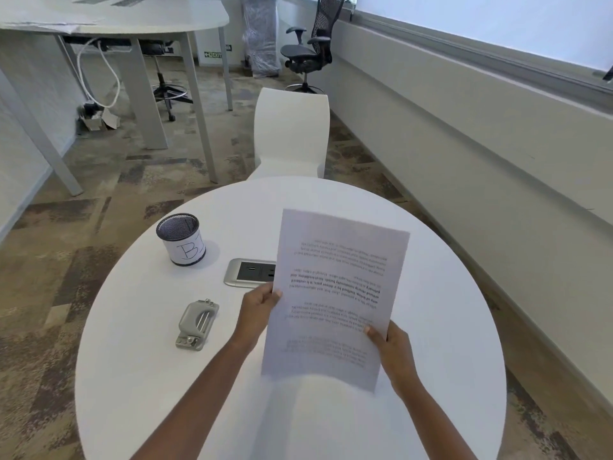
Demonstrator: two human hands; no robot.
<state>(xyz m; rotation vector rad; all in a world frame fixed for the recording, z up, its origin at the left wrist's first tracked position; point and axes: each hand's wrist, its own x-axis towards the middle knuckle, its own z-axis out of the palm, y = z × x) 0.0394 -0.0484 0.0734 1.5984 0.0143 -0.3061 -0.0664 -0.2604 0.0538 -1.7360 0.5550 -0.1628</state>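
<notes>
Over round white table (447, 293): printed white paper sheet (338, 293) held aloft, right of centre, no holes visible. Grey metal hole punch (198, 324) lies untouched, near left. Left hand (257, 308) and right hand (393, 350) pinch sheet's side edges. Likely early stage.

table: round white top (149, 376), floor-standing
far left: black mesh pen cup (181, 239), upright, white label wrapped round it with handwritten "B"
centre: grey power socket panel (250, 272), set flush into the top, right end hidden
near left: metal hole punch (198, 324), lying flat, well apart from the cup
</notes>
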